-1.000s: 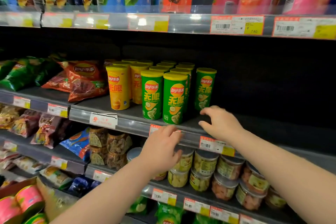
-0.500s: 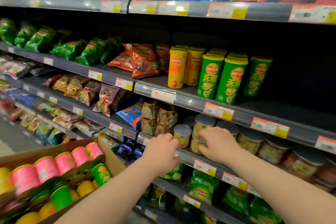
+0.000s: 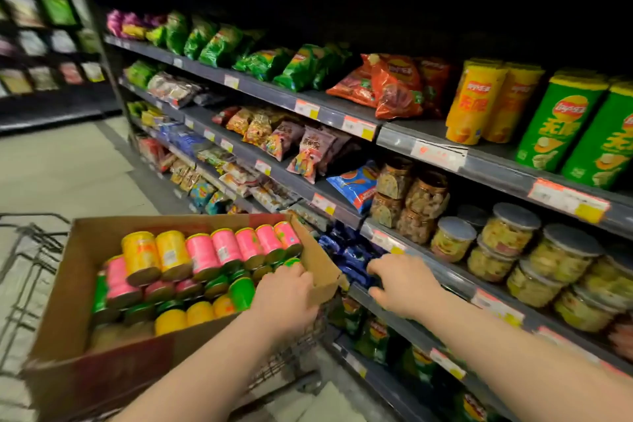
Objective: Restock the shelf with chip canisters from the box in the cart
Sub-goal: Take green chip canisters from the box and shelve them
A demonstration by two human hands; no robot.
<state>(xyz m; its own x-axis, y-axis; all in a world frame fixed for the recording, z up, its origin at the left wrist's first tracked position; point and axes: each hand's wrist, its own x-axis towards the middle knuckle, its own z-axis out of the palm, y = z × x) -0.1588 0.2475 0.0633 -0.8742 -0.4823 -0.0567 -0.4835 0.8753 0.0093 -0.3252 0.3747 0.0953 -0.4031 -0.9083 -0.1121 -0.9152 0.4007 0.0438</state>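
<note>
step: pick from box [image 3: 102,377] in cart [image 3: 294,351], 8 o'clock | left hand [image 3: 286,291] curled over green can [image 3: 292,262] at box's 3 o'clock corner — grip unclear | right hand [image 3: 404,284] loose, empty, near shelf lip [image 3: 457,281] | do: wrap mid-barrel, lift straight — slick round cans roll, cardboard wall likely flexes | target row [image 3: 561,120] 2 o'clock
</note>
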